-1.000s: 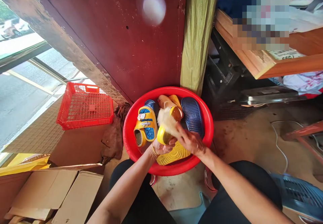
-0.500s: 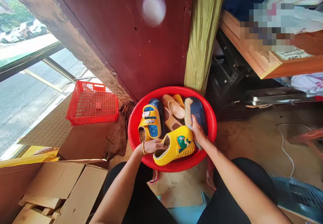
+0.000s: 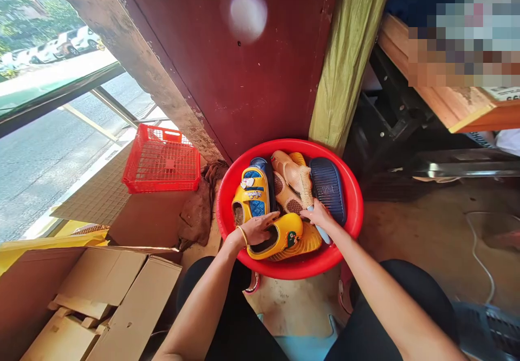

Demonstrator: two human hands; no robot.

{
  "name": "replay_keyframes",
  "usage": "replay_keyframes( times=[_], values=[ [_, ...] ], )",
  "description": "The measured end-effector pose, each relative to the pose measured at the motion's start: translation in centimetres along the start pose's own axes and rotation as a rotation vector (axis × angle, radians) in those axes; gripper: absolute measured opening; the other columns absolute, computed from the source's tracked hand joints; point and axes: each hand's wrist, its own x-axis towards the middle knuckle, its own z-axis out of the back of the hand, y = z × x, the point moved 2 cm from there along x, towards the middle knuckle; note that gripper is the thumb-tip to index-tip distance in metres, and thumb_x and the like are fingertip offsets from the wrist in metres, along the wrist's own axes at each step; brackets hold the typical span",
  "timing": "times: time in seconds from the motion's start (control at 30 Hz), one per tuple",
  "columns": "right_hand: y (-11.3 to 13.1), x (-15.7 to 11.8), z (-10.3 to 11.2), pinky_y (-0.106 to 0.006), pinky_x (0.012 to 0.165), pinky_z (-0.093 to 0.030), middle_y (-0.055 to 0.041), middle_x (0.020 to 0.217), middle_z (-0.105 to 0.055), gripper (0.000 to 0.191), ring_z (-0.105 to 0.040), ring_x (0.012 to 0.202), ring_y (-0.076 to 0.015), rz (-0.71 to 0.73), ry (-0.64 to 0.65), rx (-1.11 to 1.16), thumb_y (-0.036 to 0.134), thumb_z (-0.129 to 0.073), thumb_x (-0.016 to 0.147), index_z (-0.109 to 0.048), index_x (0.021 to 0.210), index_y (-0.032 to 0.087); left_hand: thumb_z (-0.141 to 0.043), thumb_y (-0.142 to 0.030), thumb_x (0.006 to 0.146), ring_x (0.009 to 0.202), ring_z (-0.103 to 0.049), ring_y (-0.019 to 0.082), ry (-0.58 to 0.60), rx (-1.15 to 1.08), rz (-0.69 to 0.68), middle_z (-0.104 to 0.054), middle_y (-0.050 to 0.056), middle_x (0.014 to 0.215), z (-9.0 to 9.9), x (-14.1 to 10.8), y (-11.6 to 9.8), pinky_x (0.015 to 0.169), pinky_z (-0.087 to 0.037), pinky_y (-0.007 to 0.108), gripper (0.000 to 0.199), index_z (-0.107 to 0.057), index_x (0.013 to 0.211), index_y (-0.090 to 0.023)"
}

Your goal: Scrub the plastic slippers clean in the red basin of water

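Note:
My left hand [image 3: 259, 230] is at the heel opening of a yellow lined clog [image 3: 268, 246] with a green cartoon figure. A fingertip dips into the opening while other fingers stretch along the clog's far edge. In my right hand [image 3: 320, 216] is a scrub brush [image 3: 306, 183] with pale bristles and a light blue handle, its bristles up and apart from the yellow clog. Both hands are over a red basin [image 3: 355, 198]. A yellow-and-blue sandal [image 3: 255, 195], tan sandals [image 3: 289, 179] and a dark blue ridged sole [image 3: 328, 187] lie in it.
A red plastic crate [image 3: 162, 160] sits on cardboard at left, beside a brown cloth [image 3: 201, 214]. An opened cardboard box [image 3: 101, 285] is at lower left. A maroon panel [image 3: 227, 63] rises behind the basin; a wooden shelf [image 3: 455, 101] juts in at right.
The yellow clog has turned so its green figure sits further round to the side. The brush has tipped and shifted within my right hand. My view has swung slightly left.

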Motion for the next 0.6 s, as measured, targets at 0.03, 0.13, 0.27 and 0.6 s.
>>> replay_keyframes(
  times=[0.03, 0.13, 0.27, 0.6],
  values=[
    [-0.1, 0.1, 0.1, -0.021, 0.049, -0.045, -0.0059, 0.090, -0.073, 0.047, -0.061, 0.057, -0.0114, 0.002, 0.002, 0.007, 0.032, -0.073, 0.072, -0.062, 0.115, 0.014, -0.059, -0.001, 0.049, 0.100, -0.070, 0.026, -0.006, 0.023, -0.044, -0.077, 0.007, 0.102, -0.1, 0.1, -0.3, 0.095, -0.049, 0.027, 0.057, -0.076, 0.098, -0.024],
    [0.0, 0.2, 0.4, -0.020, 0.047, -0.042, -0.0030, 0.078, -0.070, 0.040, -0.058, 0.054, -0.0111, 0.004, 0.026, 0.060, 0.037, -0.072, 0.073, -0.066, 0.104, 0.013, -0.053, -0.006, 0.049, 0.092, -0.072, 0.026, -0.010, 0.106, -0.174, -0.078, 0.005, 0.091, -0.3, 0.1, -1.1, 0.091, -0.053, 0.030, 0.051, -0.078, 0.089, -0.027],
    [1.6, 0.1, 1.4, -0.021, 0.041, -0.037, 0.0026, 0.059, -0.059, 0.035, -0.049, 0.044, -0.0092, 0.052, 0.111, 0.286, 0.042, -0.074, 0.070, -0.066, 0.089, 0.013, -0.050, -0.005, 0.050, 0.096, -0.071, 0.027, 0.117, 0.023, -0.209, -0.077, 0.007, 0.090, -1.5, 0.1, -1.5, 0.095, -0.052, 0.035, 0.051, -0.079, 0.087, -0.025],
    [5.9, -2.5, 5.2, -0.026, 0.054, -0.045, 0.0005, 0.066, -0.063, 0.041, -0.058, 0.059, -0.0155, 0.294, -0.074, 0.188, 0.049, -0.073, 0.070, -0.068, 0.094, 0.016, -0.073, -0.020, 0.070, 0.114, -0.064, 0.027, -0.003, -0.497, 0.214, -0.068, 0.014, 0.125, -3.3, 2.1, 0.2, 0.102, -0.048, 0.043, 0.062, -0.060, 0.130, -0.019]
  ],
)
